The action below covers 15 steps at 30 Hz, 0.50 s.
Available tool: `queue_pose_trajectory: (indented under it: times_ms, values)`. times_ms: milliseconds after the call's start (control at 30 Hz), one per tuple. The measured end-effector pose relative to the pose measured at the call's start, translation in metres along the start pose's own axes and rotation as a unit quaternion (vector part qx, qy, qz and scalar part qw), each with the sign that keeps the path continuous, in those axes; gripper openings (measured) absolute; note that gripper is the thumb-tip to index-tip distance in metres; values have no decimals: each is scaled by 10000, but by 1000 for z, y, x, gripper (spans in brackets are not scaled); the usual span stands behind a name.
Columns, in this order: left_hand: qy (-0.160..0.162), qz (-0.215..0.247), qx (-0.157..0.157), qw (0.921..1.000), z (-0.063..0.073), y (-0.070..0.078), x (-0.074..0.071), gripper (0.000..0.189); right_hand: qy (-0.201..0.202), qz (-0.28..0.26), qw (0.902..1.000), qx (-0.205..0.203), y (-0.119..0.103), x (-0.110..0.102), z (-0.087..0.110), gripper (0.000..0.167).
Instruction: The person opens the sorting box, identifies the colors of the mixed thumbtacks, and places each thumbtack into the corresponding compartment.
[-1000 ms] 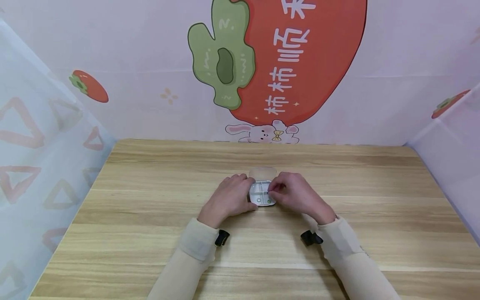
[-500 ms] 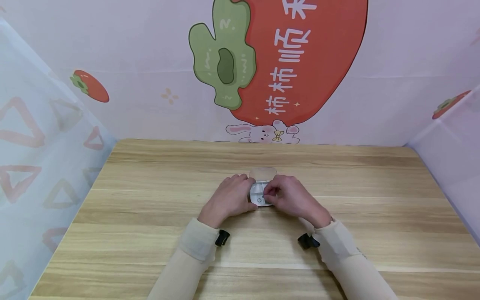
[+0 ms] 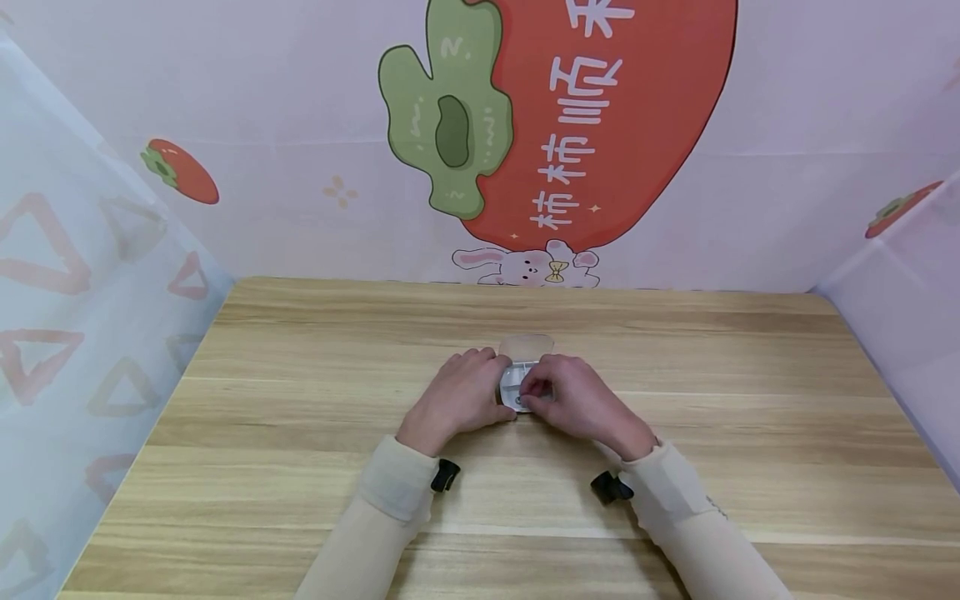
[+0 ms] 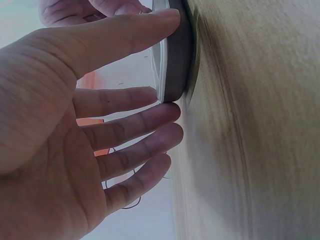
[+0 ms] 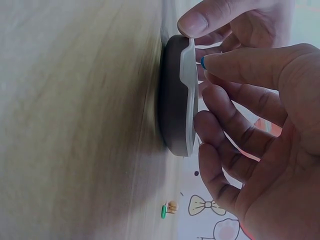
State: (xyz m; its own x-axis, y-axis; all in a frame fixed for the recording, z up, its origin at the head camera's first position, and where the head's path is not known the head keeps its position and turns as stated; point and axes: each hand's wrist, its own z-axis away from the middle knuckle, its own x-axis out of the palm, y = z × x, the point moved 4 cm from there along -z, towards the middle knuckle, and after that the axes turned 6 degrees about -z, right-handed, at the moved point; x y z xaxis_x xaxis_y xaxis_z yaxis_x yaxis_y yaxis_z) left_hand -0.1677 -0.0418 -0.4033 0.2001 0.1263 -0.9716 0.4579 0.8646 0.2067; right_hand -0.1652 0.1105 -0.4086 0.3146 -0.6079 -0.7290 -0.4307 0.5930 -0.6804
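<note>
A small compartment pill box [image 3: 510, 398] lies on the table, its white divided tray facing up and its clear lid [image 3: 527, 343] swung back. My left hand [image 3: 465, 390] holds the box at its left side; in the left wrist view the thumb and fingertips meet the brown wall [image 4: 178, 65]. Over the tray, my right hand [image 3: 577, 396] pinches a tiny blue piece [image 5: 202, 62] between thumb and index finger. Its exact kind I cannot tell. That hand hides the tray's right part, while its other fingers lie loosely curled beside the rim [image 5: 190, 110].
Wood-grain table [image 3: 315, 475] surrounds the box. In the right wrist view a small green and gold-coloured object [image 5: 169, 209] shows past the box. A printed cloth backdrop [image 3: 300, 100] rises behind the table. Black wrist cameras [image 3: 611, 487] sit at the cuffs.
My right hand has moved left and slightly down across the tray, to the front-left compartment, covering the front-right one. The left hand and the box have stayed put.
</note>
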Motion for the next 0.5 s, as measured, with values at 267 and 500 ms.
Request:
queue_pose_trajectory:
  times_ms: [267, 500]
  values:
    - [2, -5, 6, 10000, 0, 0, 0, 51, -25, 8, 9999, -122, 2, 3, 0, 10]
    - [-11, -8, -18, 10000, 0, 0, 1, 51, -23, 14, 9999, -121, 1, 3, 0, 10]
